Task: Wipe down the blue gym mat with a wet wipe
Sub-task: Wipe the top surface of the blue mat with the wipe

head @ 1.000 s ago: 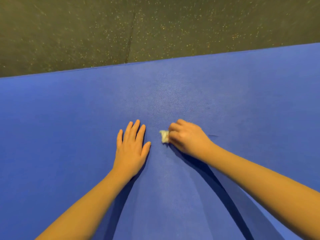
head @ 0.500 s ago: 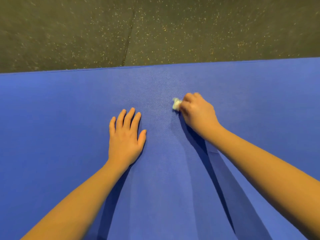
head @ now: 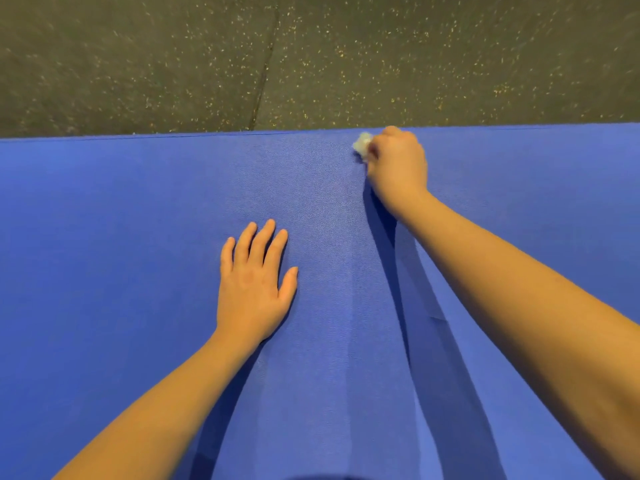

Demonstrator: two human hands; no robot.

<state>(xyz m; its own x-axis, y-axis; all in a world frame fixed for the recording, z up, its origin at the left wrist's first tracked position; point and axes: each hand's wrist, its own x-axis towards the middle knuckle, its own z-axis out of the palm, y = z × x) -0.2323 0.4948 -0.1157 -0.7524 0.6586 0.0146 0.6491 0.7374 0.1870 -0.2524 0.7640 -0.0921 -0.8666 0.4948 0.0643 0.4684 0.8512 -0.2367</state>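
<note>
Over the last second your right hand point(head: 396, 164) has run from just beside your left hand in the middle of the frame up to the upper centre-right. It now sits at the far edge of the blue textured foam gym mat point(head: 121, 220). Its fingers are curled tight around the small crumpled white wet wipe point(head: 362, 144). The wipe pokes out on the left side of the fist, against the mat right at that top edge.

Your left hand point(head: 254, 284) has stayed planted palm-down at centre-left, fingers straight and slightly spread, holding nothing. It looks to be bracing you and pinning the mat.

That stroke has reached its limit, as I read it: one narrow lane from near you to the far edge is covered. A faint band of different sheen runs up the centre towards the wipe, probably the damp trail, though I can't be certain. The wide areas to the left and right of the frame show no such mark, so most of the job likely remains.

The mat fills the lower two thirds of the frame and lies flat. Above it is dark speckled rubber flooring point(head: 138, 64), with a seam point(head: 265, 67) running down to the mat's edge at upper centre.
</note>
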